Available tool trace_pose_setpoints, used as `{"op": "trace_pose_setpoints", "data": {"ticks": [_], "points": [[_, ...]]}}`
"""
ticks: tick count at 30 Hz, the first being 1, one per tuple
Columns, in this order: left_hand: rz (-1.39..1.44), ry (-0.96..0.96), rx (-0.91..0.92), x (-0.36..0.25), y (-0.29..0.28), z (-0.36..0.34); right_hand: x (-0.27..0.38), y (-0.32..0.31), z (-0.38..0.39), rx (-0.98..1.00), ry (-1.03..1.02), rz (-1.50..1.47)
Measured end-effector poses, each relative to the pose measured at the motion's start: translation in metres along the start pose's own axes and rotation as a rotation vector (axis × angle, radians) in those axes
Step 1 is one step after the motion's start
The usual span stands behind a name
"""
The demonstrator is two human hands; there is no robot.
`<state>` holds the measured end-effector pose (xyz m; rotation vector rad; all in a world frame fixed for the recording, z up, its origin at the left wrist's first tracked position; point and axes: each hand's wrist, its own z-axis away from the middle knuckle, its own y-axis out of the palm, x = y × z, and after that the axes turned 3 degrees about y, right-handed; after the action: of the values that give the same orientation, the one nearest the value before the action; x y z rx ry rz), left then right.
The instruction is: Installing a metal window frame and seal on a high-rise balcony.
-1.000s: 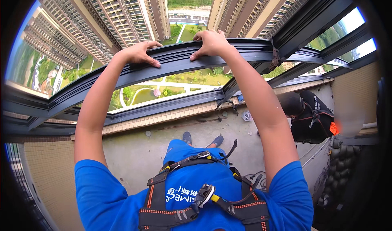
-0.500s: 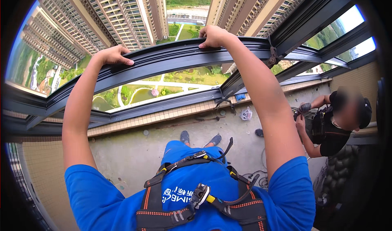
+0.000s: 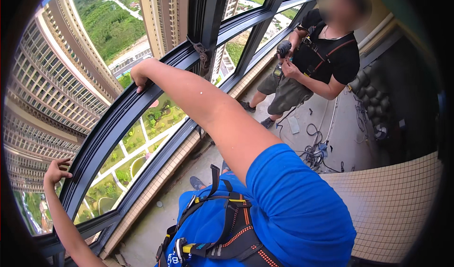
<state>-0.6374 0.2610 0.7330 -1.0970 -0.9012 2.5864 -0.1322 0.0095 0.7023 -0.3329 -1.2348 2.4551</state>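
A dark metal window frame rail (image 3: 105,125) with lengthwise grooves curves across the left side, its opening without visible glass. My right hand (image 3: 144,73) grips the rail close to the upright post (image 3: 206,16), fingers bent over the top. Farther down the same rail, my left hand (image 3: 56,171) holds its outer edge, thumb on the near side and fingers partly apart. Around the foot of the post a dark rope (image 3: 202,56) is knotted. A harness (image 3: 236,222) with orange stitching crosses my blue shirt.
To the right stands a co-worker (image 3: 326,45) in a harness, holding a power drill (image 3: 283,48). Tangled cables (image 3: 312,151) lie on the concrete floor. A low tiled wall (image 3: 392,205) is close on my right. Beyond the rail is a high drop beside tall buildings (image 3: 47,97).
My view has swung right, bringing the co-worker, cables and tiled wall further into sight. The co-worker now stands more upright. Both my hands remain at the rail.
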Motion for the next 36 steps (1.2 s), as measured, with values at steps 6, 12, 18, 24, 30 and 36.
{"op": "trace_pose_setpoints", "data": {"ticks": [6,12,18,24,30,36], "points": [[0.512,0.258,-0.225,-0.043,0.044,-0.035,-0.035,-0.007,0.016,-0.117,-0.028,0.170],[-0.440,0.403,-0.152,-0.092,0.102,-0.054,-0.033,0.018,0.043,-0.403,-0.112,-0.060],[-0.172,0.233,0.027,-0.130,0.088,-0.040,-0.027,0.008,0.047,-0.351,-0.120,-0.094],[-0.170,0.233,0.064,-0.135,0.079,-0.048,-0.028,0.000,0.050,-0.324,-0.130,-0.006],[-0.021,0.281,0.063,-0.127,0.066,-0.036,-0.029,0.007,0.048,-0.495,-0.115,-0.072],[-0.295,0.358,0.024,-0.118,0.090,-0.006,-0.028,0.033,0.055,-0.592,-0.127,-0.226]]}}
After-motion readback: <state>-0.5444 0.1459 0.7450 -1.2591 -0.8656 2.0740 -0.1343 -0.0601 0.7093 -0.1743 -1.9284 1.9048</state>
